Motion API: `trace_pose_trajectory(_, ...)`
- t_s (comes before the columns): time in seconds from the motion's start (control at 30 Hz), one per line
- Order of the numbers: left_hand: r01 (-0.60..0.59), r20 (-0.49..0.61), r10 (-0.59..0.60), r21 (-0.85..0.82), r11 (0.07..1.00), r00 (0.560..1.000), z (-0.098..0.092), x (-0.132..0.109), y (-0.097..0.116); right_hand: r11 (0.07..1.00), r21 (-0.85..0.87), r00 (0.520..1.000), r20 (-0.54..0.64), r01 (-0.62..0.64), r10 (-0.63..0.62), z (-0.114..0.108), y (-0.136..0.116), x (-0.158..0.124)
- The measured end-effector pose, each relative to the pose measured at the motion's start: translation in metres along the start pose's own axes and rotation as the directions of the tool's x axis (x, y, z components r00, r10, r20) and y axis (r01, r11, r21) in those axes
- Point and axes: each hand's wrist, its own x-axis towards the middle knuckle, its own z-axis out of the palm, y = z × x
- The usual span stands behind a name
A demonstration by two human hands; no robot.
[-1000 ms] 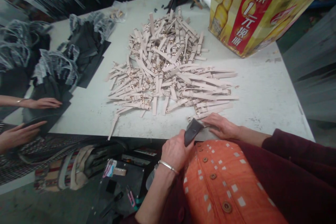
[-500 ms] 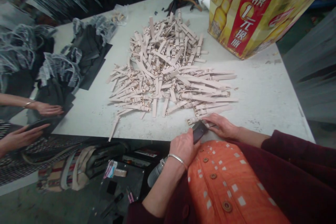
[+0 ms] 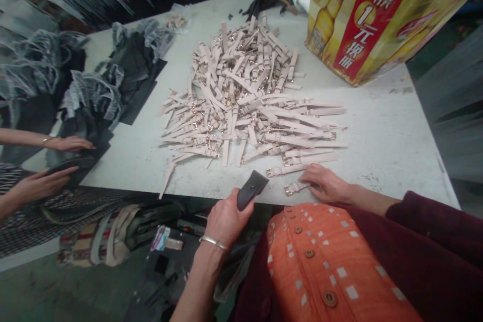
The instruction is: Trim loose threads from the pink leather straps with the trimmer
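My left hand (image 3: 225, 221) is closed round a black, flat-ended hand-held piece (image 3: 252, 188), whose exact kind I cannot make out. Its wide end points away over the table's near edge. My right hand (image 3: 326, 183) pinches a short beige buckle strap (image 3: 296, 188), its buckle end sticking out to the left. The rest of that strap is hidden under the fingers. Just beyond lies another buckle strap (image 3: 285, 169), apart from the hand. Farther back is a big heap of similar beige straps (image 3: 245, 95) with gold-coloured buckles.
A yellow and red carton (image 3: 362, 25) stands at the back right of the white table (image 3: 385, 146). Dark bag pieces (image 3: 132, 68) with plastic-wrapped handles lie at the left. Another person's hand (image 3: 71, 143) rests on dark material there. Below the near edge is a dark surface (image 3: 177, 261).
My left hand has moved left with the black piece, away from my right hand. The buckle end of the strap in my right hand now shows. The view has shifted slightly.
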Motion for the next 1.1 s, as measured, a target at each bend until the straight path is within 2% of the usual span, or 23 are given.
trace_pose_trajectory(0.07, 0.084, -0.029, -0.083, 0.033, 0.996, 0.996, -0.011, -0.002, -0.02, 0.999, -0.045, 0.999, 0.042, -0.01, 0.012, -0.005, 0.0, -0.002)
trace_pose_trajectory(0.2, 0.257, -0.142, -0.243, 0.086, 0.963, 0.959, -0.04, -0.002, -0.057, 0.991, -0.13, 0.995, 0.092, -0.02, 0.032, -0.011, 0.002, -0.006)
trace_pose_trajectory(0.27, 0.342, -0.188, -0.321, 0.095, 0.935, 0.928, -0.051, -0.002, -0.069, 0.991, -0.137, 0.996, 0.086, -0.014, 0.025, -0.012, 0.003, -0.008)
trace_pose_trajectory(0.33, 0.372, -0.209, -0.346, 0.099, 0.923, 0.915, -0.054, -0.001, -0.072, 0.992, -0.126, 0.997, 0.071, -0.014, 0.023, -0.013, 0.004, -0.01)
trace_pose_trajectory(0.4, 0.329, -0.185, -0.306, 0.104, 0.939, 0.934, -0.047, 0.0, -0.063, 0.991, -0.129, 0.998, 0.058, -0.031, 0.039, -0.015, 0.005, -0.015)
trace_pose_trajectory(0.53, 0.056, -0.033, -0.053, 0.084, 0.995, 0.998, -0.016, 0.005, -0.028, 0.979, -0.174, 0.993, 0.037, -0.101, 0.109, -0.024, 0.012, -0.035)
trace_pose_trajectory(0.6, -0.035, 0.017, 0.034, 0.054, 0.998, 0.999, -0.002, 0.008, -0.012, 0.97, -0.198, 0.989, 0.016, -0.141, 0.147, -0.029, 0.016, -0.045)
trace_pose_trajectory(0.7, -0.087, 0.047, 0.086, 0.018, 0.996, 0.995, 0.008, 0.013, 0.003, 0.963, -0.21, 0.985, -0.049, -0.171, 0.164, -0.032, 0.018, -0.049)
trace_pose_trajectory(0.77, -0.106, 0.063, 0.105, 0.015, 0.994, 0.992, 0.008, 0.017, 0.009, 0.97, -0.193, 0.986, -0.101, -0.149, 0.132, -0.029, 0.014, -0.041)
trace_pose_trajectory(0.87, -0.119, 0.081, 0.117, 0.022, 0.993, 0.99, 0.006, 0.025, 0.017, 0.981, -0.166, 0.987, -0.14, -0.099, 0.076, -0.017, 0.004, -0.01)
trace_pose_trajectory(1.0, -0.146, 0.063, 0.145, 0.019, 0.989, 0.987, 0.004, 0.03, 0.024, 0.966, -0.24, 0.994, -0.083, -0.094, 0.076, 0.006, -0.006, 0.04)
trace_pose_trajectory(1.1, -0.144, 0.088, 0.141, 0.023, 0.989, 0.986, 0.004, 0.029, 0.022, 0.948, -0.294, 0.992, -0.055, -0.121, 0.11, 0.02, -0.005, 0.058)
